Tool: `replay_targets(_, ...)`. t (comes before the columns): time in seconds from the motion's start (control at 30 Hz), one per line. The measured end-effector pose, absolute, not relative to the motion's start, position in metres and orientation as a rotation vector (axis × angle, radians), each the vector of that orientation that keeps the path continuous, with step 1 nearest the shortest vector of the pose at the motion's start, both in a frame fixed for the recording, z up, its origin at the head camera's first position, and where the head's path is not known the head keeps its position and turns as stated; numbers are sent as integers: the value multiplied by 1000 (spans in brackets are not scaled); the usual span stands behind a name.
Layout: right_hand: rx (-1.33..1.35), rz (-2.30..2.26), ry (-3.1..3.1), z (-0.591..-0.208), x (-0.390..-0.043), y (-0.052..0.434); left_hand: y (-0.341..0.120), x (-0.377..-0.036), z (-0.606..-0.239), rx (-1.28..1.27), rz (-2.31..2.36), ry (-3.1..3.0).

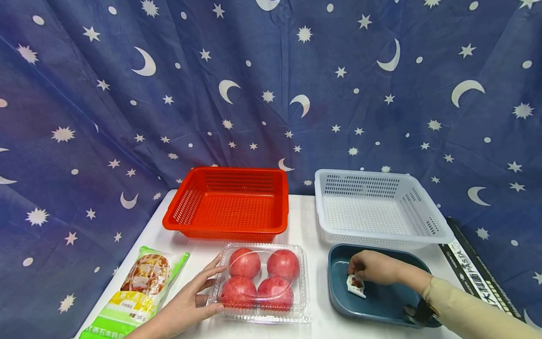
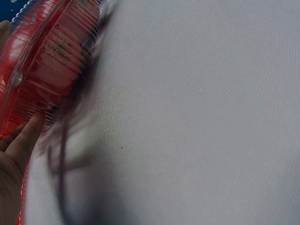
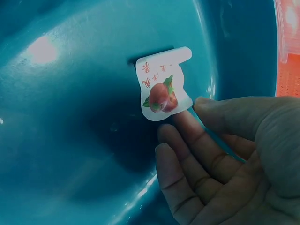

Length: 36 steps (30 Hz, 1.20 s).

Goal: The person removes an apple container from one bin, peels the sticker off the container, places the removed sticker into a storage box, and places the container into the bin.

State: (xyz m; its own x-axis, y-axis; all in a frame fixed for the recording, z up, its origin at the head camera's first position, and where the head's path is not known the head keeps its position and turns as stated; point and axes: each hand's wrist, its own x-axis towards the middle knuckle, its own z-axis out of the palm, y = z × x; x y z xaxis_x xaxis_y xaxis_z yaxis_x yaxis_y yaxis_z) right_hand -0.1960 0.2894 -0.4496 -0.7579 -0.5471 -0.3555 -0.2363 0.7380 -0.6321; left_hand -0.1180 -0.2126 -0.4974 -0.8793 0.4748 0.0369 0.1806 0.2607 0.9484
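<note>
A clear plastic clamshell box holds several round red fruits. My left hand rests against the box's left side with thumb and fingers spread; in the left wrist view a fingertip touches its ribbed wall. My right hand is inside a dark blue-green basin. Between thumb and forefinger it pinches a white sticker printed with red fruit and leaves, one end of which is curled over. The other fingers of that hand are loosely bent below the sticker.
Behind the box stands a red perforated basket, and behind the basin a white one. A green-and-yellow food packet lies at the left. Long black-and-white pasta packaging lies along the right edge. A dark patterned curtain hangs behind.
</note>
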Motion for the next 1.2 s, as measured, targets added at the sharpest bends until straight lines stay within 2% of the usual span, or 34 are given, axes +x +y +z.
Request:
replay_targets(0.53,-560,-748,2481,-442,-195,298,-213,-117,-500,658,1677,2300)
replay_targets(0.97,-688,-938,2542,-416,-193,291,-213,-117,-500,657,1690,2296)
replay_targets(1.2,-657,-985,2644,-402,-184,275,-213,-117,-500,701,1676,2305)
